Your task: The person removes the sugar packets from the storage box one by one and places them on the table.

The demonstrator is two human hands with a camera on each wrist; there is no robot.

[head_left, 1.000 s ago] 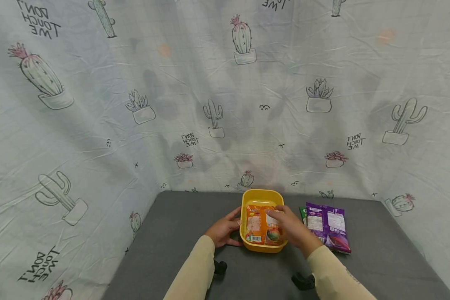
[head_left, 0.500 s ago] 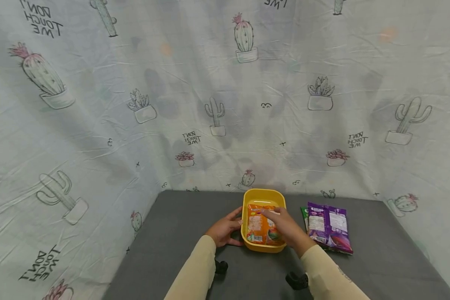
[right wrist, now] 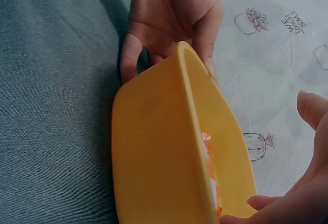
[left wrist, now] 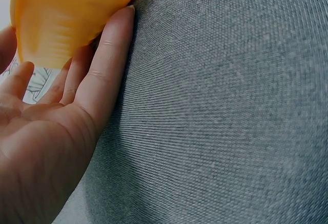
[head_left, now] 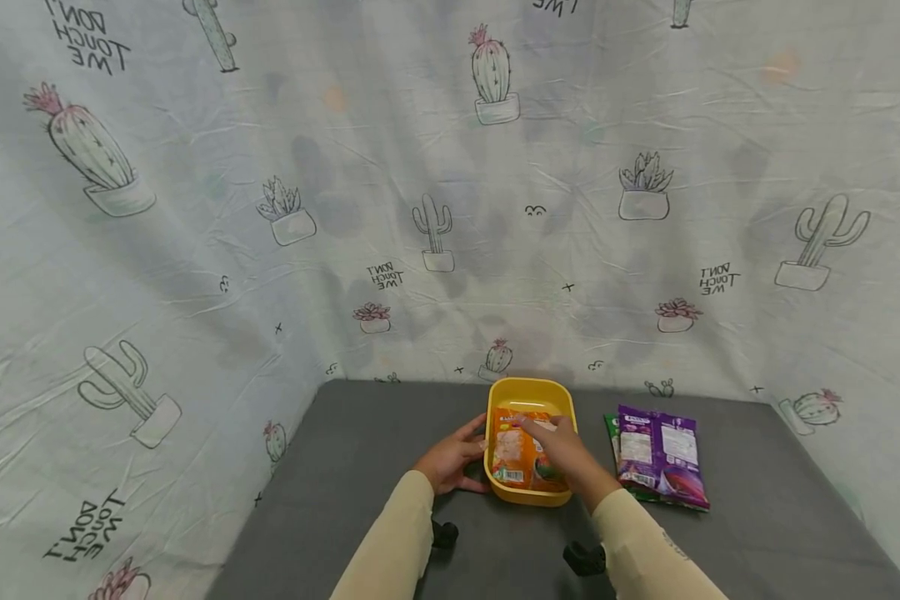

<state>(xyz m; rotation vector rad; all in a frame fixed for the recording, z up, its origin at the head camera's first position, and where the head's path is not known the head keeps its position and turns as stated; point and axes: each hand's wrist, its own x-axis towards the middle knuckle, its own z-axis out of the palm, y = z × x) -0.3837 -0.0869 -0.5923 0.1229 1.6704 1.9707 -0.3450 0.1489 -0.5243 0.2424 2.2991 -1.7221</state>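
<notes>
1. Two hands are at work on one bench (head_left: 765, 492), with one yellow container (head_left: 528, 498) between them near the bench's far edge.
2. The left hand (head_left: 452, 458) is released, its fingers reaching forward and spread against the left wall of the container; the left wrist view shows its palm and its lowest finger lying along the bench cloth.
3. The right hand (head_left: 570, 458) is also released, thumb held apart from the fingers, crossing the container's right rim above the contents; whether its fingertips touch what lies below cannot be told.
4. One orange packet (head_left: 512, 450) lies in the container, toward the near end, partly covered by the right hand. A printed side with one barcode faces up, and the bare container floor shows beyond it.
5. Two more packets lie to the right, well apart from the left hand: one purple packet (head_left: 656, 458) on top, and one green packet (head_left: 612, 435) showing at its left and lower edges. Whether more green ones lie beneath is hidden.
6. Two cream sleeves (head_left: 390, 542) cover the forearms, and two black pieces (head_left: 585, 559) show below the wrists, one at each.
7. One pale cloth (head_left: 345, 167) printed with potted cacti and reversed lettering hangs behind the bench and along both sides.
</notes>
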